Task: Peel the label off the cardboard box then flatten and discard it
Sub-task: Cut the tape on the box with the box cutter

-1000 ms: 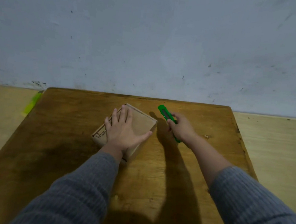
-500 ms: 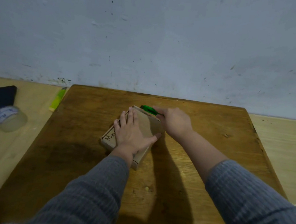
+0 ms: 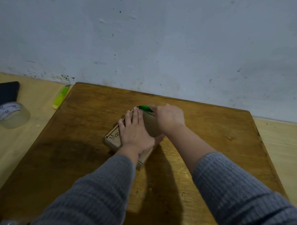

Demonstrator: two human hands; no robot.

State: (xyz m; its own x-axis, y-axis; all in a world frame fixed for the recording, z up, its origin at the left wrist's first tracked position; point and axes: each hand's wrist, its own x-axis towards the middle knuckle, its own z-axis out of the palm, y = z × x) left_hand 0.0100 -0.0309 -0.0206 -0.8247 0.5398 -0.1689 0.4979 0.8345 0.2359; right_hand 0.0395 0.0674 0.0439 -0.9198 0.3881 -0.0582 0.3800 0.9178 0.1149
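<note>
A small brown cardboard box (image 3: 114, 138) with dark lettering on its near-left side lies on the wooden table (image 3: 214, 136). My left hand (image 3: 135, 131) rests flat on the box top, fingers spread, pressing it down. My right hand (image 3: 167, 117) grips a green utility knife (image 3: 146, 108), whose tip sits at the far edge of the box just beyond my left fingertips. Most of the box top is covered by both hands. No label can be made out.
To the left, on the pale floor, sit a clear tape roll (image 3: 10, 114), a black phone (image 3: 4, 95) and a yellow-green cutter (image 3: 61, 95). A grey wall (image 3: 151, 40) stands right behind the table. Bare wood surrounds the box.
My right hand swung the green knife from the right of the box to its far edge, over the top. My left hand stayed flat on the box.
</note>
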